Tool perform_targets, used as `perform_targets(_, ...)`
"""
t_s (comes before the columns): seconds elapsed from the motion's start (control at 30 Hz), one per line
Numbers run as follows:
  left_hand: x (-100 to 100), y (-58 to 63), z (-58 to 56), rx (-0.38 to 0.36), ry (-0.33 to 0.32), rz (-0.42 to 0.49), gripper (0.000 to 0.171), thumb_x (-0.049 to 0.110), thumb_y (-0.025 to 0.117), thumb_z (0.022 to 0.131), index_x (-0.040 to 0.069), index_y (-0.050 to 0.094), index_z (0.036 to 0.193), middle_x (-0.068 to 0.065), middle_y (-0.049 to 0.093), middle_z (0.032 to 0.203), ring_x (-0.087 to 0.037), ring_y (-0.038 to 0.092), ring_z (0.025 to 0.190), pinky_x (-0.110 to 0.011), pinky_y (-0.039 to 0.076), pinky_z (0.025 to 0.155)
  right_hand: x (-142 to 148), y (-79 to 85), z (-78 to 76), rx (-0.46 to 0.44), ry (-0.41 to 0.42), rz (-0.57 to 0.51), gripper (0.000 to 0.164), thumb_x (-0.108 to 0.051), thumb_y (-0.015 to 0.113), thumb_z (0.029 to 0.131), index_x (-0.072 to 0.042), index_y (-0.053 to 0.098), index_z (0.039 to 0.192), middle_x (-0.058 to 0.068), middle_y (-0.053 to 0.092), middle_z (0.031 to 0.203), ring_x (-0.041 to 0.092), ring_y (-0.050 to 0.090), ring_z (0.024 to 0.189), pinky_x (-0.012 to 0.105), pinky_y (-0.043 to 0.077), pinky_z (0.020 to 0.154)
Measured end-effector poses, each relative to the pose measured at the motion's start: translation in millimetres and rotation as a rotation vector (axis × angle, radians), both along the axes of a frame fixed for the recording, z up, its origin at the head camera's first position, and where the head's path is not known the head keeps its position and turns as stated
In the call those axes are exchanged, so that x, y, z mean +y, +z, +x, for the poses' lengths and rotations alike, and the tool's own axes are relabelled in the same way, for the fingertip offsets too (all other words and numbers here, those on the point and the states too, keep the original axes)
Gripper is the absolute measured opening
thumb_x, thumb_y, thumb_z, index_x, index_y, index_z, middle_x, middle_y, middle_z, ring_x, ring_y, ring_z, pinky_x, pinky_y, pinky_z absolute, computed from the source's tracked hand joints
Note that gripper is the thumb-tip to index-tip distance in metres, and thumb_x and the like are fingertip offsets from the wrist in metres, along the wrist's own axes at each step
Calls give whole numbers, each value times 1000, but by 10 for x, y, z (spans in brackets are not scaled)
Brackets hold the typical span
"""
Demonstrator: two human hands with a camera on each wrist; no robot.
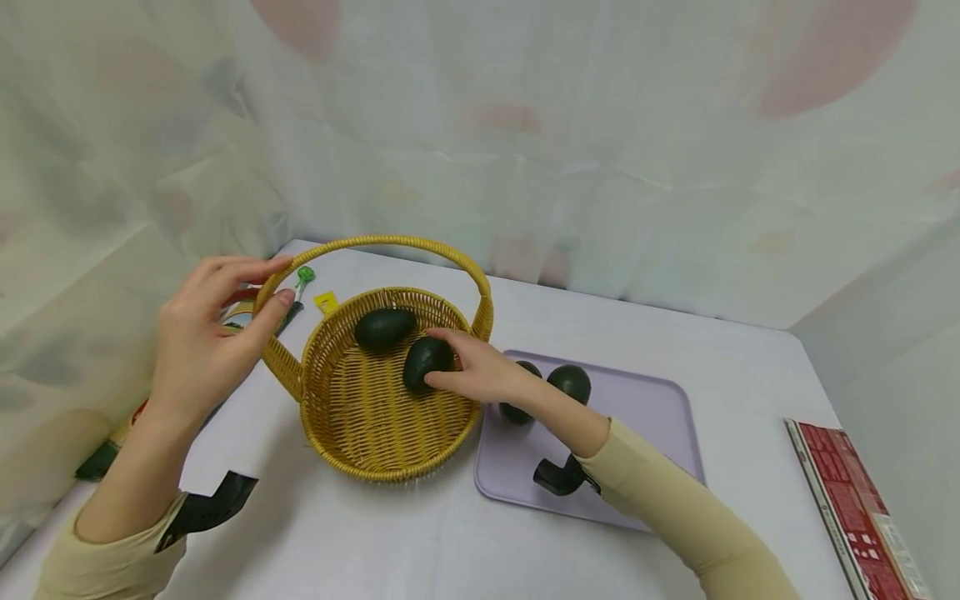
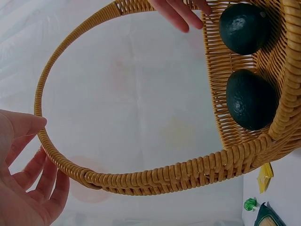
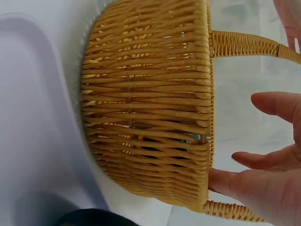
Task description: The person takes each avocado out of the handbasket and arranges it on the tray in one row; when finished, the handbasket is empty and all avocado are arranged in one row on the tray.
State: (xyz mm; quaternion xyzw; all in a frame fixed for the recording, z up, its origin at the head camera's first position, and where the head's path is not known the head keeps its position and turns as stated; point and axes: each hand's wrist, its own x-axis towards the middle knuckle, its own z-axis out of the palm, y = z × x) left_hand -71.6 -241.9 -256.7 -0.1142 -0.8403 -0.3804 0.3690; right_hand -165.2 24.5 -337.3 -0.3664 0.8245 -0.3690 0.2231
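Note:
A round wicker basket [image 1: 386, 477] with a tall arched handle [image 1: 382, 241] stands on the white table. My left hand [image 1: 213, 321] holds the left side of that handle between thumb and fingers. Two dark green avocados lie in the basket, one near the back wall [image 1: 385, 328] and one nearer the middle [image 1: 424, 364]. Over the right rim reaches my right hand [image 1: 480, 368], thumb and fingers spread beside the middle avocado. In the right wrist view, the right hand [image 3: 273, 155] shows parted fingers above the rim with nothing between them.
Right of the basket is a pale purple tray [image 1: 645, 433] with two more avocados, one [image 1: 570, 381] partly behind my right forearm. A red, flat packet [image 1: 851, 500] lies at the right edge. Behind my left hand are a green round-headed item [image 1: 306, 273] and a yellow piece [image 1: 326, 302].

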Motion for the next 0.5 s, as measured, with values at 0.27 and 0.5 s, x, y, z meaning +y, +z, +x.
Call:
perform_targets(0.27, -25, -10, -4, -1, -1, -6, 36, -17, 71, 76, -4, 70, 110, -6, 64, 106, -1, 56, 95, -10, 46, 84, -233, 3, -138, -74, 25, 141, 82, -31, 59, 96, -2, 10, 155, 14, 18, 160, 24, 21, 145, 36, 24, 117)
perform_targets(0.5, -42, -17, -15, -2, -8, -18, 37, -16, 72, 76, -3, 71, 111, -6, 64, 106, -2, 56, 95, -10, 47, 84, -337, -13, -258, -105, 63, 160, 68, -22, 57, 98, 0, 22, 153, 15, 27, 156, 25, 27, 143, 38, 31, 113)
